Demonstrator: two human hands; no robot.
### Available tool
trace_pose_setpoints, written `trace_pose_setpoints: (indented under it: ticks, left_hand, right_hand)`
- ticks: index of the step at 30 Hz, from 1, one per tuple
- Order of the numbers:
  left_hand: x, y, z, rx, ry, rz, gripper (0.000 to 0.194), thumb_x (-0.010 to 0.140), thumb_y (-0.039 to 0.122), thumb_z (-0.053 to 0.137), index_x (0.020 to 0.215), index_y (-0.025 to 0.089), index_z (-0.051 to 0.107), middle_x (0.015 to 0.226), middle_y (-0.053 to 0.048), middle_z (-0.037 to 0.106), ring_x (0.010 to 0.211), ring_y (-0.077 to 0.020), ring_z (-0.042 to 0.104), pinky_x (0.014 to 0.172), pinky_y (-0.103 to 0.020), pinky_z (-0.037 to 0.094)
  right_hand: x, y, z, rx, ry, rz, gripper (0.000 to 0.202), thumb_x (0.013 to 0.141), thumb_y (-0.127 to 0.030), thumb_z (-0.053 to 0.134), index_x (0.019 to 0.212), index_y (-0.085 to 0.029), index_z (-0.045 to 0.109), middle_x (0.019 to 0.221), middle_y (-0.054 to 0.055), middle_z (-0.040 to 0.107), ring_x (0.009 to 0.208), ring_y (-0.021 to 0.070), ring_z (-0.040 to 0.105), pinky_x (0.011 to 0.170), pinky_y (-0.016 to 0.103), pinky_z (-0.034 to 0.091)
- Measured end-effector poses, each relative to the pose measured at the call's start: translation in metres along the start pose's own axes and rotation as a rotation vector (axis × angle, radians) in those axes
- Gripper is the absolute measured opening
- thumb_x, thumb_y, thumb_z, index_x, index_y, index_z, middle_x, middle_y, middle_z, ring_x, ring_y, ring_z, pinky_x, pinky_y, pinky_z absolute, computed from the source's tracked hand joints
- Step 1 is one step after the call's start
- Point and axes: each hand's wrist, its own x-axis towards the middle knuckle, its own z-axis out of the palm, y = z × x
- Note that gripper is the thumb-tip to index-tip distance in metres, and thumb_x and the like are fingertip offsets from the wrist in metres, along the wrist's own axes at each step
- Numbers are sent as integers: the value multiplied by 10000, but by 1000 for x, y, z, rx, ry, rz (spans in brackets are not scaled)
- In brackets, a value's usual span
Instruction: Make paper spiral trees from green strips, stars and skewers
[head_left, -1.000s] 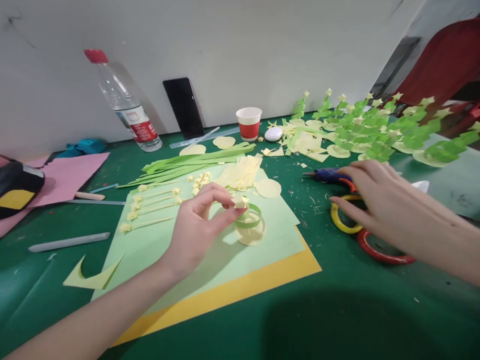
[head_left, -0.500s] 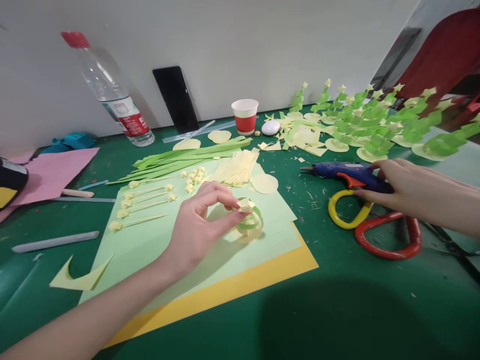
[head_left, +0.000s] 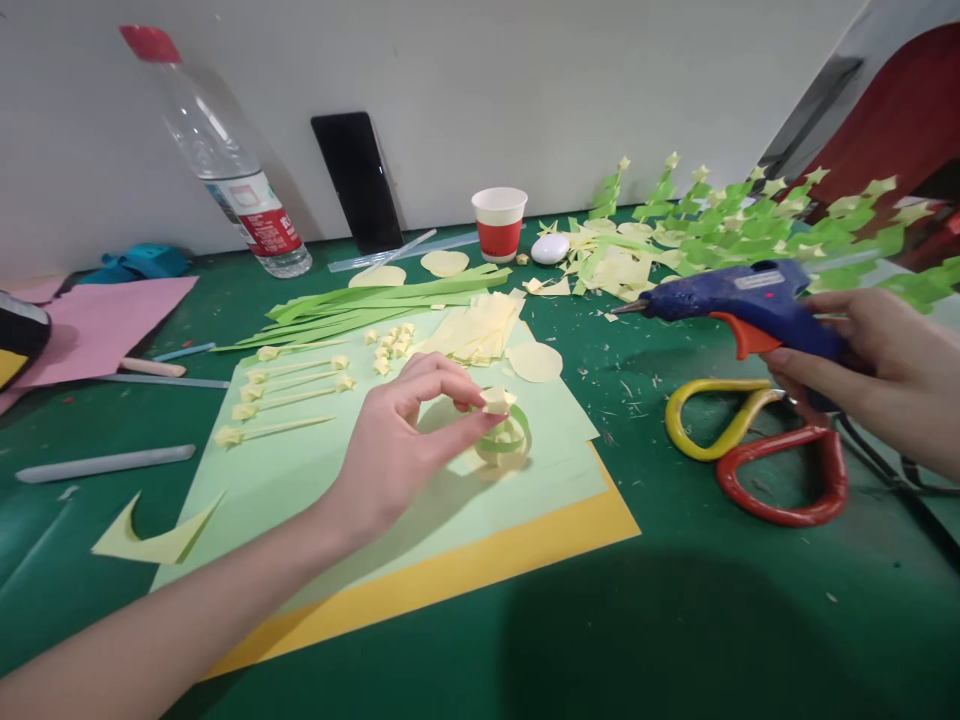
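Observation:
My left hand [head_left: 405, 440] pinches a small pale yellow paper star [head_left: 498, 401] between thumb and finger. Beneath the star, a green paper ring [head_left: 525, 425] stands over a pale disc on the light green sheet [head_left: 420, 530]. My right hand [head_left: 862, 355] grips the blue glue gun [head_left: 735, 293] by its handle, above the table, with its nozzle pointing left. Just below it lie scissors with a yellow and a red handle loop [head_left: 787, 515]. Small stars on thin stems [head_left: 292, 401] lie in rows left of my left hand.
Green strips [head_left: 360, 305], pale strips [head_left: 476, 330] and discs lie behind my left hand. Along the wall stand a bottle [head_left: 259, 215], a phone [head_left: 358, 185] and a paper cup [head_left: 499, 235]. Several finished green paper plants [head_left: 750, 215] crowd the back right.
My right hand has lifted the glue gun off the table, clear of the scissors. My left hand still pinches the star; the whole view has shifted slightly.

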Motion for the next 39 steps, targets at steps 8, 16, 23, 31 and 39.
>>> trace_pose_setpoints:
  ticks: [8,16,23,31,39]
  left_hand:
    - [4,-10,-9,-120,120,41,117,669,179,654,592,217,574,678,39,506,679,-122,465,648,-288,374]
    - [2,-15,-5,-140,97,-15,134,669,165,657,563,203,584,653,40,507,620,-108,467,575,-261,389]
    - [2,-19,-4,-128,108,-3,132,665,181,670,567,201,585,639,50,514,641,-109,485,632,-274,407]
    - [2,-16,-4,-148,103,-6,153,685,114,646,570,175,566,636,49,495,616,-87,466,633,-264,422]
    - [2,-16,-3,-178,106,8,164,682,65,632,573,163,560,633,49,487,609,-70,481,574,-216,427]
  right_hand:
    - [-44,-32,-2,262,-31,-44,827,411,-922,328,876,-290,589,591,46,610,512,240,548,406,346,429]
    - [-40,-75,2,158,-255,0,870,307,-944,225,714,-236,525,493,70,558,305,191,423,277,335,338]
    - [-45,-67,14,164,-113,-237,698,531,-882,253,677,-239,482,395,21,472,231,141,349,218,273,273]
    - [-47,-67,12,208,-77,-378,612,642,-823,254,630,-239,436,382,-5,442,225,127,324,221,261,248]
    - [-52,-60,15,177,35,-538,485,796,-676,243,825,-242,460,440,-20,464,257,138,382,257,231,237]
